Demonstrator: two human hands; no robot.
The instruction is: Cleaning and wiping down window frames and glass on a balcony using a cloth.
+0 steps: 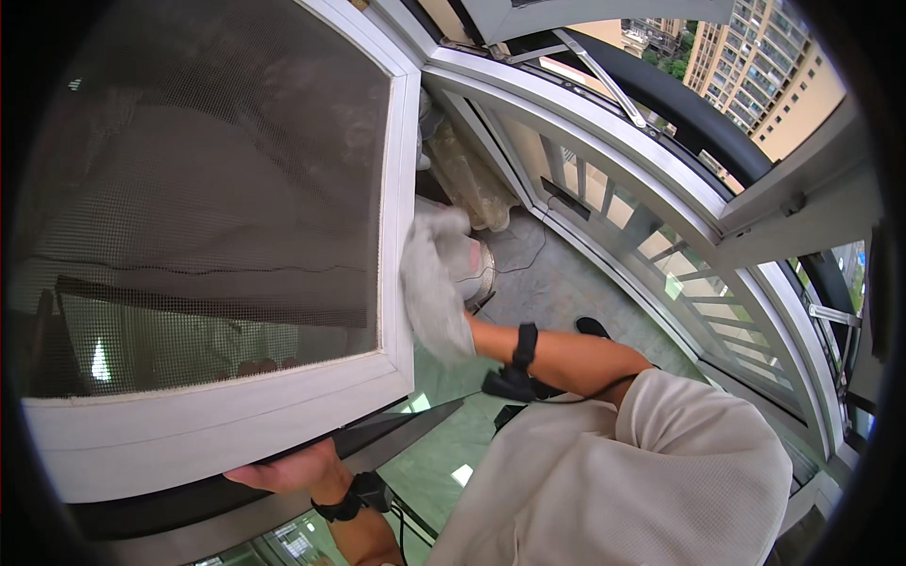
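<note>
A white-framed mesh screen panel (398,233) stands at my left, with dark mesh inside its frame. My left hand (304,468) grips the lower edge of that frame from beneath, and part of the fingers is hidden by it. Over my right hand (437,290) is a grey-white fabric glove or mitt (432,311), blurred. It lies against the frame's right-hand upright, and the fingers inside cannot be made out. Black straps with small devices sit on my left wrist (354,495) and my right forearm (522,361).
Glazed window frames (616,120) curve along the right, with metal stay arms (601,78) on the opened sashes. A bucket-like container (485,272) and a wrapped plastic bundle (471,180) stand on the grey floor (552,283). A thin cable (541,244) trails nearby.
</note>
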